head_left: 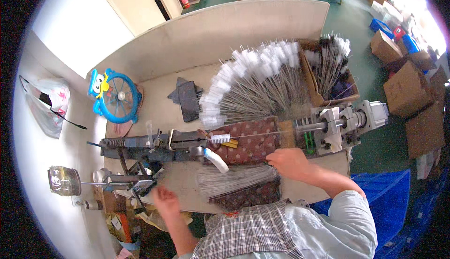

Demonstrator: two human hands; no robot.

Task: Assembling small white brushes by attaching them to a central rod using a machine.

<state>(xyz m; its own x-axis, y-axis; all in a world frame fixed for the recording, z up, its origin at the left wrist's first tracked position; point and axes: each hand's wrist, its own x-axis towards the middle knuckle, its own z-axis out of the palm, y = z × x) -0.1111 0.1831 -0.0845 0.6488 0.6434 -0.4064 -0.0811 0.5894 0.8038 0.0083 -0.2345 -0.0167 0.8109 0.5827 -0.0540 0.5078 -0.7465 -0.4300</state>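
Note:
A bench machine [187, 142] runs across the table, with a motor-driven spindle [311, 126] at its right end. Between them stretches a thin twisted wire carrying a small white bottle brush [220, 138]. My right hand [290, 161] is at the near side of the machine, fingers pinched together by the right end of a bundle of straight metal wires [234, 179]; what they hold is hidden. My left hand [168, 201], smeared by motion, is beside a lever mechanism [140, 179] at the left. A white-handled piece [215, 160] juts toward me from the machine.
Behind the machine, many white-tipped wire brushes [262, 80] lie fanned out beside a cardboard box [307, 73] of more brushes. A phone [188, 100] and a blue duck-shaped fan [119, 97] are farther left. A blue crate [384, 198] stands at the right.

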